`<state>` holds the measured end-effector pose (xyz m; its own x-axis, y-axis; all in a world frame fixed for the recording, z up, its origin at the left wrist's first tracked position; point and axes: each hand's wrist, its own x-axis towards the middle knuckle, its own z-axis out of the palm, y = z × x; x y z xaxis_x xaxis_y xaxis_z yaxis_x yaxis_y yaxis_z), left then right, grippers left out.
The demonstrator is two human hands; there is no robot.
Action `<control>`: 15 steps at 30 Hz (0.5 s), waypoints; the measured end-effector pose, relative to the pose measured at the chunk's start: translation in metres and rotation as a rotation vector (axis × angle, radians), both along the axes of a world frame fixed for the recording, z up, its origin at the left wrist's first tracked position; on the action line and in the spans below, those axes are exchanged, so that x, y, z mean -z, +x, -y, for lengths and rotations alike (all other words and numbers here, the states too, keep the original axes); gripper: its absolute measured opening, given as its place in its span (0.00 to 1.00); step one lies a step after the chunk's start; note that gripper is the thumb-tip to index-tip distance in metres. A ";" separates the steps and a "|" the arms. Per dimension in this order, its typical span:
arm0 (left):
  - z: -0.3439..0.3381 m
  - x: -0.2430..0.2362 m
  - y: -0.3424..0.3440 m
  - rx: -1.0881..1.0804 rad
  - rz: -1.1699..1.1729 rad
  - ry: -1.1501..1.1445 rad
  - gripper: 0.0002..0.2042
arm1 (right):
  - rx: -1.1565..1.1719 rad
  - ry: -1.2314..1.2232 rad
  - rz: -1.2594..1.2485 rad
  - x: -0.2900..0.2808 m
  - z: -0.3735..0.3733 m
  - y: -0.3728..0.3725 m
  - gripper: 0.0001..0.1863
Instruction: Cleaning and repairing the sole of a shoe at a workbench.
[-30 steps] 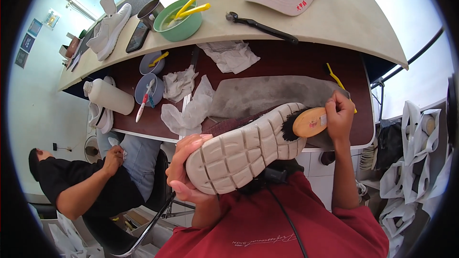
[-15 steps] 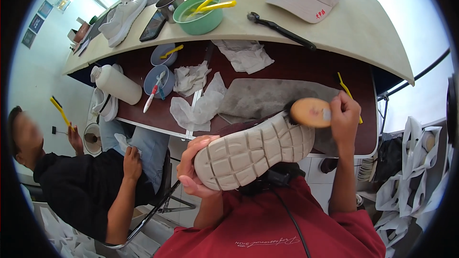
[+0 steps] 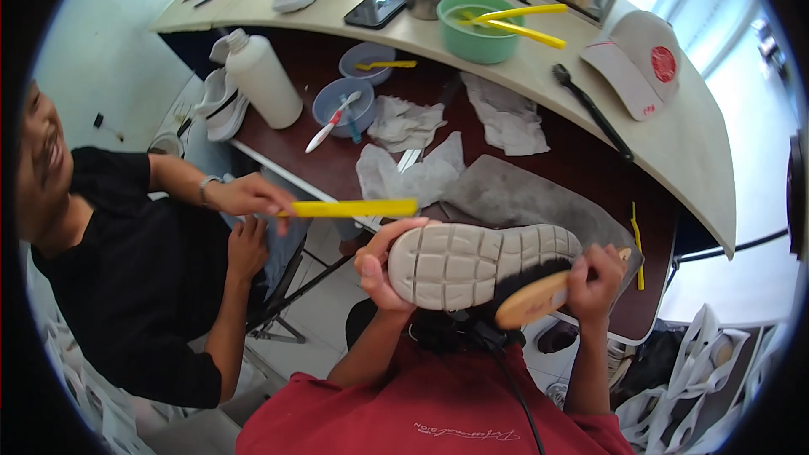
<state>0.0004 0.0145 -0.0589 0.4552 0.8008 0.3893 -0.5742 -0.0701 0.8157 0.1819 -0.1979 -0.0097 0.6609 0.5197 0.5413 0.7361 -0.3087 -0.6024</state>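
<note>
A shoe (image 3: 459,265) lies sole outward in front of my chest, its pale sole cut into blocks by dark grooves. My left hand (image 3: 389,265) is closed around its rounded end at the left. In my right hand (image 3: 597,282) is an oval wooden brush (image 3: 535,299) with black bristles, which touch the sole's lower edge. At my left, a co-worker's hand (image 3: 253,195) holds a yellow-handled brush (image 3: 354,208) just above the shoe. The shoe's upper is hidden.
A dark red lower surface carries a grey cloth (image 3: 539,194), crumpled wipes (image 3: 413,170), a blue bowl (image 3: 324,101) and a white bottle (image 3: 264,80). On the raised counter stand a green bowl (image 3: 479,40), a black brush (image 3: 594,114) and a cap (image 3: 628,63).
My brush has moved from the sole's far edge to its near edge. The co-worker has leaned closer and brought the yellow brush over beside the shoe. My view has shifted left.
</note>
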 end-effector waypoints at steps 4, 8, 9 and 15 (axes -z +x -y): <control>-0.007 0.003 -0.006 0.000 -0.057 0.085 0.41 | -0.101 0.038 0.282 -0.001 -0.004 0.028 0.11; -0.007 0.025 0.002 -0.078 -0.082 -0.026 0.41 | 0.092 -0.088 -0.188 0.003 0.010 0.084 0.10; -0.006 0.036 0.008 -0.071 -0.009 -0.099 0.42 | 0.147 -0.127 -0.070 0.007 0.005 0.073 0.10; -0.015 0.031 0.004 -0.006 0.103 -0.161 0.40 | -0.475 -0.231 0.356 -0.042 -0.038 0.032 0.10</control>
<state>0.0048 0.0297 -0.0902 0.4147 0.8590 0.3004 -0.6553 0.0528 0.7535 0.2142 -0.1602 0.0323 0.1298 0.8413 0.5247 0.9676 0.0081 -0.2524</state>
